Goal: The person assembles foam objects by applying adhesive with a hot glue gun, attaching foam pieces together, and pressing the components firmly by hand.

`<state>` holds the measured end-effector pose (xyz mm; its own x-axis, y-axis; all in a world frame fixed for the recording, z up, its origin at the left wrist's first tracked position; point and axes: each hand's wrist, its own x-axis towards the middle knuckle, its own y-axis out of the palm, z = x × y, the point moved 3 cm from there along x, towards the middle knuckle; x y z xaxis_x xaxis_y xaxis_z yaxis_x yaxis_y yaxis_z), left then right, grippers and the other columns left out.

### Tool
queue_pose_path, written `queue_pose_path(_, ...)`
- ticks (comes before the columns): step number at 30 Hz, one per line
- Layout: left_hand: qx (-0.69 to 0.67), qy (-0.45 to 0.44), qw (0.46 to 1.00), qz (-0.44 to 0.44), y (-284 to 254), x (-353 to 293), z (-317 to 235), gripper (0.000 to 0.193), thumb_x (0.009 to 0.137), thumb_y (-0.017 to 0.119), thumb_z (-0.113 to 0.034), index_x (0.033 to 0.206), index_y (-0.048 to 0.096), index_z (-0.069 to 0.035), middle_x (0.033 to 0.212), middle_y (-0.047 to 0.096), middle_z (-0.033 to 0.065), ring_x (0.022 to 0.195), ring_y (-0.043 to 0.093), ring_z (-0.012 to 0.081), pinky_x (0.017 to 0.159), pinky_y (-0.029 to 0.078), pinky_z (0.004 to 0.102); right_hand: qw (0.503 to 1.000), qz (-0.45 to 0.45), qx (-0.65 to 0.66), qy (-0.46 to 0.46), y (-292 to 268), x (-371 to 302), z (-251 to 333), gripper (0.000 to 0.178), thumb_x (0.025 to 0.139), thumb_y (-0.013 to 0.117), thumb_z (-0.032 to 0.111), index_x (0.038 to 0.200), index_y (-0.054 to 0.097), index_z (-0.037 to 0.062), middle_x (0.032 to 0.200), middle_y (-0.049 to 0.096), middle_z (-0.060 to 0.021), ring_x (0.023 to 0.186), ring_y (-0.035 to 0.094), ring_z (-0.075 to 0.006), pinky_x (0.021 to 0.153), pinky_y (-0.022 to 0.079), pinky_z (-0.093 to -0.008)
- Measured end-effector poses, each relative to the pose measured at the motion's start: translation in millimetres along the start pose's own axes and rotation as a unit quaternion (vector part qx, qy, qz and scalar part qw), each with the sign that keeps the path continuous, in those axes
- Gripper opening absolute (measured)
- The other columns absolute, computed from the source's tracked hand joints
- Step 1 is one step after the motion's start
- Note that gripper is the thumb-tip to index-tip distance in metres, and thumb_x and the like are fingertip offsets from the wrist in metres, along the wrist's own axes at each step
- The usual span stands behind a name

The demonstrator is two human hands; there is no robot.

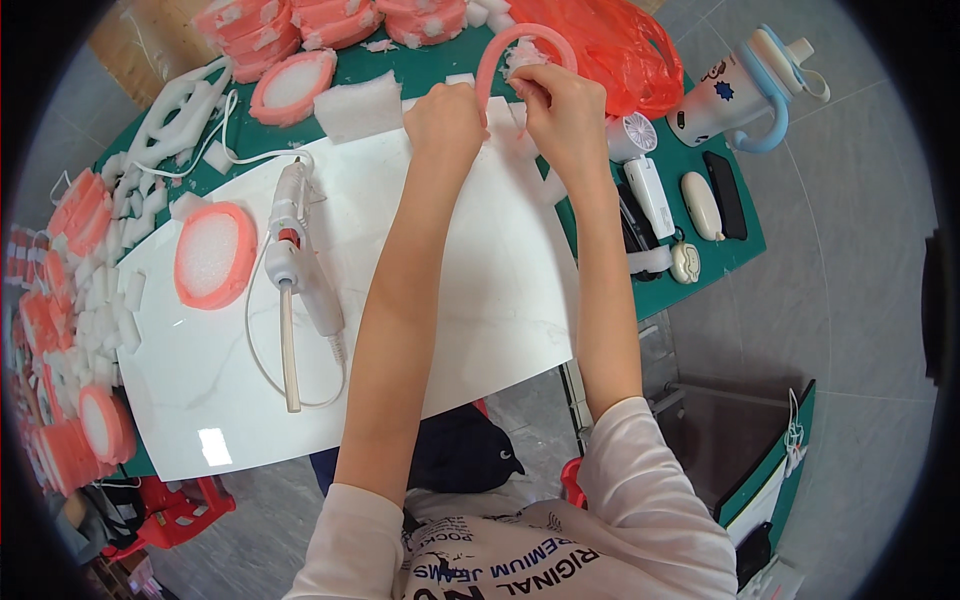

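At the far side of the white board, a curved pink foam strip (527, 32) arches up between my two hands. My left hand (445, 120) is closed around its left side, and a short bit of pink shows below the fingers. The strip's other side runs behind my right hand (565, 105), whose fingers are curled and pinched at the tips; exactly where they grip is hidden. Pale pink and white foam scraps (522, 55) lie inside the arch. Left of my forearms, a white glue gun (290, 220) with a long glue stick rests beside a pink-rimmed white foam disc (214, 255).
Stacked pink foam rings (245, 35) and a white foam block (358, 107) sit at the back. More foam pieces (100, 310) crowd the left. At the right are a red plastic bag (625, 55), a tumbler (715, 105), a small fan (632, 135) and a pale case (701, 205).
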<state>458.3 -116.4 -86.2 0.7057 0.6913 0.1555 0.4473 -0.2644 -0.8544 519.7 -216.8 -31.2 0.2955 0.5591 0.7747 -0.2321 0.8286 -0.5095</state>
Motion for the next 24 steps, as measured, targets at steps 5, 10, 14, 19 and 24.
queue_pose_path(5,-0.015,0.007,0.998,-0.056,-5,0,-2,0.012,0.059,0.07,-0.017,0.07,0.067,-0.014,0.075,0.062,0.0044,0.08,0.057,0.0207,0.067,0.046,0.0327,1.0,-0.005,0.009,-0.002,-3,-1,-2,0.005,0.066,0.056,-0.004,0.071,0.058,-0.0043,0.065,0.056,-0.0174,0.061,0.055,-0.0319,0.056,0.043,-0.035)
queue_pose_path(10,-0.056,0.0,0.994,-0.092,-15,-1,-7,0.013,0.063,0.067,-0.015,0.075,0.067,-0.011,0.072,0.062,0.0073,0.069,0.058,0.0218,0.061,0.046,0.0331,0.999,0.044,0.014,0.03,2,-6,-4,0.008,0.066,0.055,-0.004,0.073,0.06,-0.0043,0.067,0.057,-0.0176,0.062,0.055,-0.0323,0.057,0.044,-0.0364)
queue_pose_path(14,-0.072,0.018,0.992,-0.107,-24,-1,-10,0.007,0.064,0.064,-0.014,0.07,0.065,-0.01,0.07,0.061,0.0085,0.066,0.06,0.0257,0.057,0.047,0.0343,0.989,0.133,-0.058,-0.019,11,-11,-6,0.012,0.068,0.059,0.001,0.08,0.062,-0.0029,0.069,0.061,-0.0144,0.059,0.059,-0.0228,0.056,0.046,-0.0295)
queue_pose_path(19,-0.123,0.043,0.976,-0.173,-39,-3,-14,0.011,0.066,0.063,-0.016,0.073,0.065,-0.008,0.058,0.056,0.0075,0.055,0.053,0.021,0.053,0.042,0.0328,0.987,0.135,-0.058,0.068,14,-12,1,0.014,0.069,0.06,0.001,0.081,0.061,-0.0062,0.063,0.06,-0.0153,0.048,0.058,-0.02,0.051,0.046,-0.0288)
queue_pose_path(24,-0.175,0.083,0.967,-0.168,-54,-5,-24,0.013,0.069,0.063,-0.018,0.076,0.064,-0.007,0.06,0.057,0.0071,0.054,0.052,0.0192,0.052,0.041,0.0316,0.952,0.096,0.111,0.268,11,-11,7,0.011,0.07,0.057,-0.001,0.075,0.061,-0.0098,0.055,0.056,-0.018,0.043,0.057,-0.0237,0.044,0.045,-0.0311)
